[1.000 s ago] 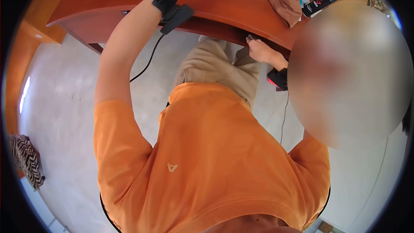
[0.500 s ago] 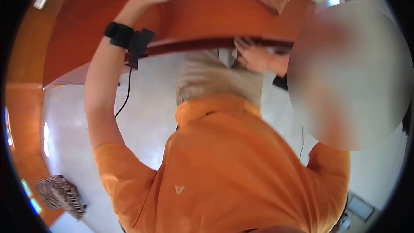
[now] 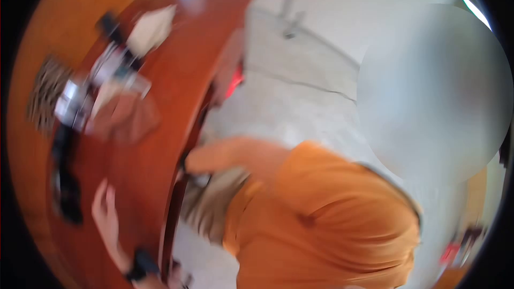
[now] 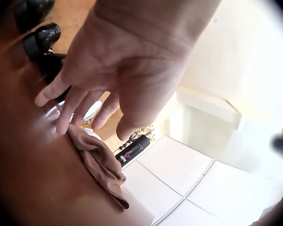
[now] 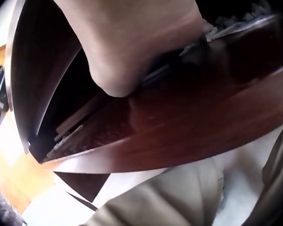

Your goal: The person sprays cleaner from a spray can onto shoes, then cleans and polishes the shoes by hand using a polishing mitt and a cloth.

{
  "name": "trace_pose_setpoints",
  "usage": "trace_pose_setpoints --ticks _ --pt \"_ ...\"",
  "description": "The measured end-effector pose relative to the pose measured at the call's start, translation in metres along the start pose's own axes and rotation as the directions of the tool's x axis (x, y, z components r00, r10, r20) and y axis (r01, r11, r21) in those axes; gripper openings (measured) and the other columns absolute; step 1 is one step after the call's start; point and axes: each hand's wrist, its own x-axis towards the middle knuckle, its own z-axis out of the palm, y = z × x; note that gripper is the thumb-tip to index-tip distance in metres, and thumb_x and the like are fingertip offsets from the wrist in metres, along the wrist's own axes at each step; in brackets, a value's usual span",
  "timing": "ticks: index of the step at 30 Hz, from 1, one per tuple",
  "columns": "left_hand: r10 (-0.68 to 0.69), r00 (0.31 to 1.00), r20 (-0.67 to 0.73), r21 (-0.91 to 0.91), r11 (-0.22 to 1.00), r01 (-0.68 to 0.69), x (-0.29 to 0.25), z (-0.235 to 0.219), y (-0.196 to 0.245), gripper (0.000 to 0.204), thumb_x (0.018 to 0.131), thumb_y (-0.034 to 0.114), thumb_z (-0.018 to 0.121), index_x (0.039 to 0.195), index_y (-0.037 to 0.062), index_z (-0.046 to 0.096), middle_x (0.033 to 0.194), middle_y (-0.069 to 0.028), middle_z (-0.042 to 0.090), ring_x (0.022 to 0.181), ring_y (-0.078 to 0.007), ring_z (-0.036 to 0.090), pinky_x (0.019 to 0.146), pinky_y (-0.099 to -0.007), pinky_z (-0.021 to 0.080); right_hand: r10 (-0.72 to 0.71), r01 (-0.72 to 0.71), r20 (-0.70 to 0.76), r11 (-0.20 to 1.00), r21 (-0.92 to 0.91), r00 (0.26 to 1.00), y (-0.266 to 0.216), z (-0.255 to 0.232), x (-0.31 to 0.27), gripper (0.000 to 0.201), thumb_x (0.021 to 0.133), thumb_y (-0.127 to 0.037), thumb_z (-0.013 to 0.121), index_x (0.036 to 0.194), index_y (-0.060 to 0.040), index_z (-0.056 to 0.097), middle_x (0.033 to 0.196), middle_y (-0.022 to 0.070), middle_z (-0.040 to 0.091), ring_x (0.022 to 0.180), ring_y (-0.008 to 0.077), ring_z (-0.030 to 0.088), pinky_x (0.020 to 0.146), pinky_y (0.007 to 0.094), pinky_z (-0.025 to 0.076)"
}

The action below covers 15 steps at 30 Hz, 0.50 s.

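The drawer (image 5: pixel 188 120) sits under the desk's front edge, pulled out so a dark gap shows; its front is smooth, polished red-brown wood, bowed in a long curve. Inside, near one end, we see crinkled clear plastic (image 5: pixel 245 23). The desk (image 3: pixel 171 75) has a glossy reddish top. Between its far and front edges lies a soft brown cloth (image 4: pixel 101 162), folded loosely with a stitched hem; near it we make out a matte black can (image 4: pixel 134 149) with a red mark.

Our right hand (image 5: pixel 129 49) reaches over the drawer's front, heel down at the opening; its fingers are hidden, so we cannot tell whether they grip anything. Our left hand (image 4: pixel 122 80) is stretched out above the desk top toward the far edge, its fingers apart and slightly bent, holding nothing; a black strap (image 3: pixel 140 267) circles that wrist.
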Motion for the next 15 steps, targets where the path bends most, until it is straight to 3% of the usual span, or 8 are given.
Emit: trace_pose_setpoints --ticks 2,3,4,8,12,13,15 --pt "-0.049 0.998 0.039 0.000 0.999 0.049 0.003 -0.003 -0.002 0.034 0.092 0.014 0.050 0.119 -0.0058 0.049 0.117 -0.0125 0.054 0.099 -0.0175 0.055 0.091 -0.0278 0.042 0.035 -0.035 -0.005 0.995 -0.089 0.999 -0.008 0.002 0.006 0.036 0.085 -0.032 0.048 0.111 -0.0077 0.052 0.109 0.0166 0.054 0.104 0.0343 0.049 0.082 0.0451 0.043" --pt "-0.066 0.997 0.048 0.066 0.996 0.063 0.007 -0.010 -0.020 0.038 0.093 0.022 0.049 0.121 -0.0041 0.049 0.117 -0.0099 0.054 0.099 -0.0178 0.055 0.087 -0.0279 0.043 0.026 -0.027 -0.005 0.995 -0.094 1.000 -0.006 -0.002 -0.002 0.035 0.085 -0.033 0.049 0.111 -0.0085 0.053 0.109 0.0171 0.054 0.104 0.0351 0.050 0.081 0.0455 0.044" --pt "-0.071 0.997 0.022 0.237 0.969 0.064 -0.003 0.004 0.043 0.036 0.089 0.019 0.056 0.117 -0.0035 0.053 0.100 -0.0200 0.062 0.092 -0.0220 0.060 0.083 -0.0286 0.046 -0.014 0.014 -0.003 0.997 -0.079 1.000 -0.062 0.059 0.102 0.035 0.085 -0.033 0.049 0.110 -0.0093 0.054 0.109 0.0176 0.054 0.103 0.0360 0.050 0.080 0.0460 0.044" --pt "-0.057 0.996 0.064 0.221 0.974 0.042 0.004 -0.008 0.038 0.033 0.090 0.017 0.054 0.115 -0.0041 0.054 0.101 -0.0184 0.062 0.091 -0.0206 0.059 0.083 -0.0282 0.046 -0.246 0.246 -0.015 0.969 -0.036 0.969 -0.081 0.076 0.087 0.033 0.083 -0.036 0.051 0.107 -0.0127 0.057 0.107 0.0196 0.054 0.101 0.0393 0.050 0.075 0.0479 0.047" --pt "-0.074 0.990 0.122 0.239 0.970 0.043 -0.008 -0.016 0.040 0.033 0.090 0.017 0.054 0.116 -0.0042 0.053 0.101 -0.0180 0.062 0.091 -0.0204 0.058 0.083 -0.0283 0.046 -0.498 0.498 -0.030 0.867 -0.020 0.866 -0.065 0.067 0.061 0.032 0.082 -0.038 0.053 0.103 -0.0160 0.060 0.105 0.0216 0.054 0.099 0.0427 0.051 0.070 0.0498 0.049" --pt "-0.061 0.990 0.124 0.234 0.972 0.030 -0.011 -0.015 0.045 0.033 0.090 0.017 0.054 0.116 -0.0042 0.053 0.101 -0.0180 0.062 0.091 -0.0204 0.058 0.083 -0.0283 0.046 -0.492 0.492 -0.027 0.870 -0.032 0.870 -0.062 0.059 0.056 0.032 0.082 -0.038 0.053 0.103 -0.0160 0.060 0.105 0.0216 0.054 0.099 0.0427 0.051 0.070 0.0498 0.049" --pt "-0.050 0.992 0.118 0.262 0.965 0.017 -0.019 -0.016 0.053 0.033 0.091 0.016 0.054 0.117 -0.0036 0.053 0.102 -0.0181 0.061 0.092 -0.0203 0.058 0.083 -0.0281 0.045 -0.584 0.607 -0.204 0.791 0.076 0.786 -0.062 0.040 0.032 0.024 0.076 -0.031 0.057 0.088 -0.0114 0.062 0.089 0.0227 0.052 0.092 0.0447 0.051 0.063 0.0503 0.050"
